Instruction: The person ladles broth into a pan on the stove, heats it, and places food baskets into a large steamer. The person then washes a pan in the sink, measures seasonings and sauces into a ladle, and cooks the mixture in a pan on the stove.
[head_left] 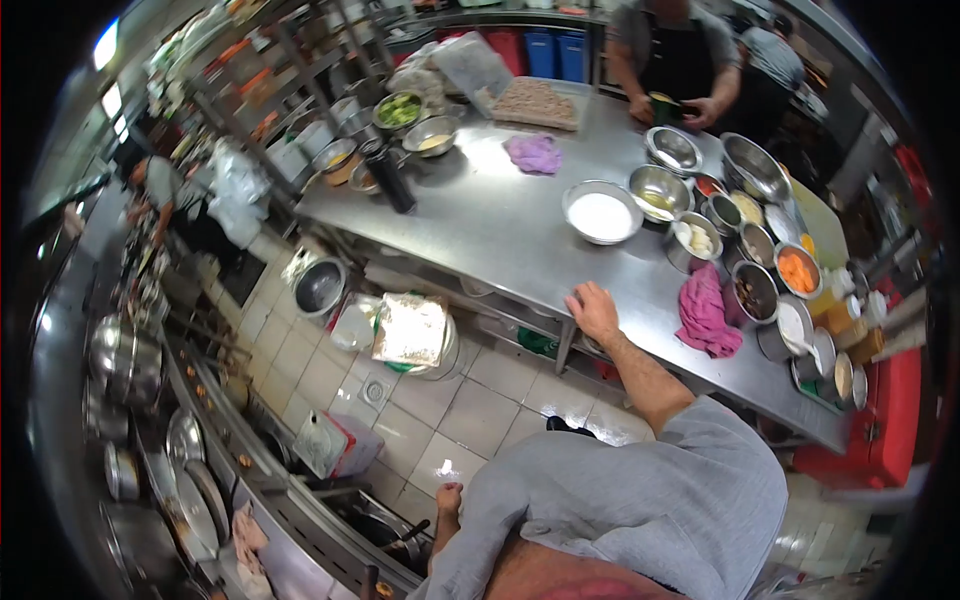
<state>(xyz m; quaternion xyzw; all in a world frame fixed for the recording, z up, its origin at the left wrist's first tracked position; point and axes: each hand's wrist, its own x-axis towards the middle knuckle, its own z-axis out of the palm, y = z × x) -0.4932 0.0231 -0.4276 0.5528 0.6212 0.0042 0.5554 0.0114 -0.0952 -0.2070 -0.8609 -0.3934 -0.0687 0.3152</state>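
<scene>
My right hand [595,310] rests on the near edge of the steel table [470,230], fingers spread and nothing in them. Beyond it stands a metal bowl of white contents [602,212]. To its right lies a crumpled pink cloth [708,312], beside a pot of pale pieces [693,240]. Low at my side, my left hand [449,496] hangs with its fingers curled closed, and no object shows in it. Below that hand is the stove side, with a dark pan [375,525] nearby.
Several metal pots, one with orange pieces [797,270], crowd the table's right end. A purple cloth [534,153] and a tray of minced-looking food [537,103] lie farther back. A co-worker [680,60] stands across the table. A covered bucket [412,330] and a container [340,445] stand on the tiled floor.
</scene>
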